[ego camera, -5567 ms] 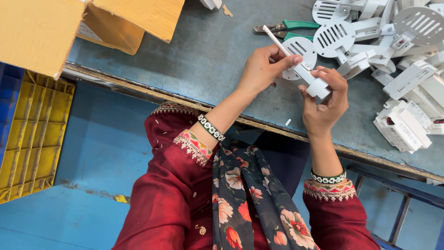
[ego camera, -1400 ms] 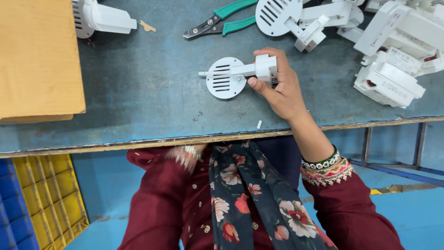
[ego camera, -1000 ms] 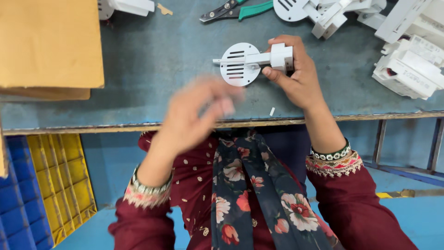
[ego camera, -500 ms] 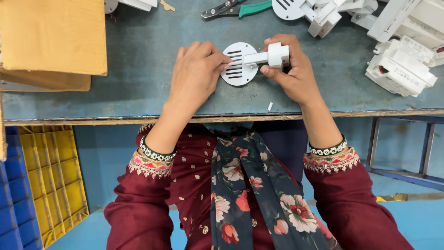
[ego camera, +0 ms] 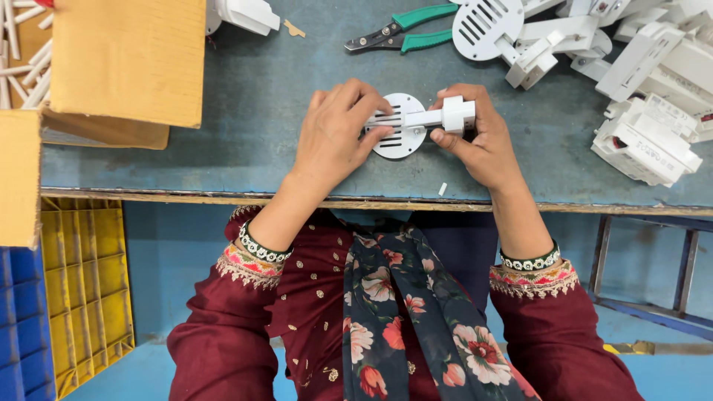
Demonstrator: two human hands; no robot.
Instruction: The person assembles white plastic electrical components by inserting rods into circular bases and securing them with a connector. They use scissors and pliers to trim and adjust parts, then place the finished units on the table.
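White plastic forms the part at the centre of our view: a round slotted disc (ego camera: 397, 126) joined to a short arm that ends in a blocky square head (ego camera: 458, 113). It lies on the blue-grey workbench top (ego camera: 245, 89), a little above the bench's near edge.

Our left hand (ego camera: 338, 134) approaches from 7 o'clock and lies palm-down across the left half of the disc, fingers partly curled; the fingertips (ego camera: 382, 111) press on the slotted face, so the hand steadies the part more than it encloses it. Our right hand (ego camera: 479, 145) comes in from 5 o'clock and is closed around the square head, thumb below and fingers wrapped over the top.

At 12 o'clock from the part lie green-handled pliers (ego camera: 405, 33), well apart from both hands. From 1 to 3 o'clock we see a heap of similar white plastic parts (ego camera: 639, 82), among them another slotted disc (ego camera: 486, 26). One more white part (ego camera: 249, 13) sits at 11 o'clock at the top edge of the view. A brown cardboard box (ego camera: 126, 59) occupies the bench at 10 o'clock, with thin white rods (ego camera: 15, 44) showing beside it at the far left.

A small white chip (ego camera: 443, 189) rests near the bench edge at 5 o'clock from the part. Below the bench, at 8 o'clock, stand a yellow crate (ego camera: 85, 289) and a blue crate (ego camera: 18, 327), touching side by side.
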